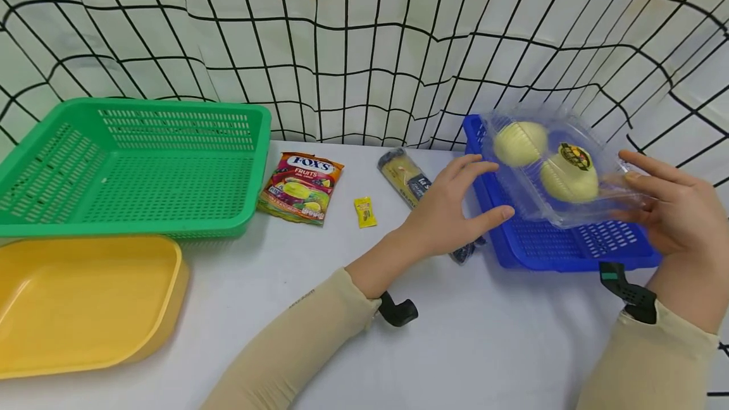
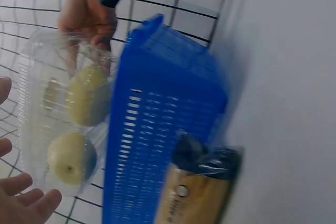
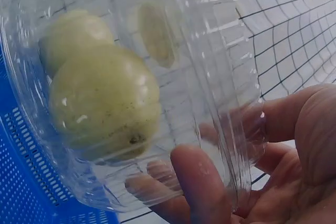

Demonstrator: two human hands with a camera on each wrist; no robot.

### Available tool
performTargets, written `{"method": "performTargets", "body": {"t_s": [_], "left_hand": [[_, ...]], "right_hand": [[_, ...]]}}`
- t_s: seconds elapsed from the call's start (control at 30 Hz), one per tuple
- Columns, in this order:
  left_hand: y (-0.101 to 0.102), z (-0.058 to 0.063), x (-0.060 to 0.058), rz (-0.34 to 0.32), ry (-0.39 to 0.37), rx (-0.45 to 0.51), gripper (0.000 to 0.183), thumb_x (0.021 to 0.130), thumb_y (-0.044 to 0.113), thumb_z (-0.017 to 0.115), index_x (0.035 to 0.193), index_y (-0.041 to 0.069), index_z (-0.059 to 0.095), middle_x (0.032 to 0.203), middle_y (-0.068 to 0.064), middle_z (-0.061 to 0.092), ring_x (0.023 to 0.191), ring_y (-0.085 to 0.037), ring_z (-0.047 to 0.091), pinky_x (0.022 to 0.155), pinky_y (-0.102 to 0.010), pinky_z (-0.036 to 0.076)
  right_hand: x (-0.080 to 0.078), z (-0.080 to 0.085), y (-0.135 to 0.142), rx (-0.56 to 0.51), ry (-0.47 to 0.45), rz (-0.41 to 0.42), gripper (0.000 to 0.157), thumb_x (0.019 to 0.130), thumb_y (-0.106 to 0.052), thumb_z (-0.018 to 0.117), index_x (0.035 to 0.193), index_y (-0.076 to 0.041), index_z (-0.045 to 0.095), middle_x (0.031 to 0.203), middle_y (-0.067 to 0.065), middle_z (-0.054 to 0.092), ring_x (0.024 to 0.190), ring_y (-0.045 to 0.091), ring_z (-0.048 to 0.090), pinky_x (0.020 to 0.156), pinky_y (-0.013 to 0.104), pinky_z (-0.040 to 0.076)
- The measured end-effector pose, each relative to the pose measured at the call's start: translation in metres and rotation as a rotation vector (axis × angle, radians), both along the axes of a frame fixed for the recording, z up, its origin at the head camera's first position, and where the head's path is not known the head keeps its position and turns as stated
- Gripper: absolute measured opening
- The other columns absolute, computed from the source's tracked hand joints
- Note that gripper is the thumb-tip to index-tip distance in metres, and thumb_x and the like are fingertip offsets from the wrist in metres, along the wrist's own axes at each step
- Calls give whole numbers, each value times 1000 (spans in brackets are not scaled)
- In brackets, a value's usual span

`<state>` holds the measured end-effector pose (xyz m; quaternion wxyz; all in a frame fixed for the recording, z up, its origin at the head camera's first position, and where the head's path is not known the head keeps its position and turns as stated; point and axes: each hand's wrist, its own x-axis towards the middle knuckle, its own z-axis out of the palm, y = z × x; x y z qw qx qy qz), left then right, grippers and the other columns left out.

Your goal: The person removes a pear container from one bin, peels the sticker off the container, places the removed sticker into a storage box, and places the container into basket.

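A clear plastic clamshell box with two round pale-yellow fruits inside hangs tilted over the blue basket. My right hand grips its right edge, thumb on one face and fingers on the other, as the right wrist view shows. The left hand is at the box's left side, thumb and fingers spread apart; whether its fingertips touch the box I cannot tell. A round dark label is on the lid. Beneath the left hand lies a long packet with yellowish contents and dark ends, partly hidden.
Left of the hands lie a Fox's Fruits candy bag and a small yellow sachet on the white table. A green basket and a yellow tray stand at far left. Black wire mesh rises behind everything.
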<state>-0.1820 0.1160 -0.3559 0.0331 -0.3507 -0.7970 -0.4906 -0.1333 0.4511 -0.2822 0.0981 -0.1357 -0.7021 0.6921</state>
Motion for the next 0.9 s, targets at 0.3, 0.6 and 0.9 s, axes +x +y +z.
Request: {"method": "performTargets", "body": {"t_s": [0.3,0.6,0.9], "left_hand": [[-20,26,-9,47,-171,201,100,90,47,92,170,37,33,171,14,32,139,-22,54,106,-35,54],[-46,30,-27,70,-219,380,90,89,31,96,164,29,48,167,5,42,147,-18,52,111,-32,53],[-75,34,-34,67,-247,412,71,95,29,89,157,17,58,148,0,63,121,-15,67,106,-34,56]], "right_hand": [[6,7,-12,26,43,88,41,106,-14,74,147,-16,72,120,0,69,89,16,76,67,29,66],[-1,11,-29,20,107,295,35,108,2,63,141,-5,73,114,10,78,89,23,80,74,32,67],[-12,5,-48,0,156,500,37,110,8,54,142,0,71,107,14,82,87,23,81,69,34,66]]}}
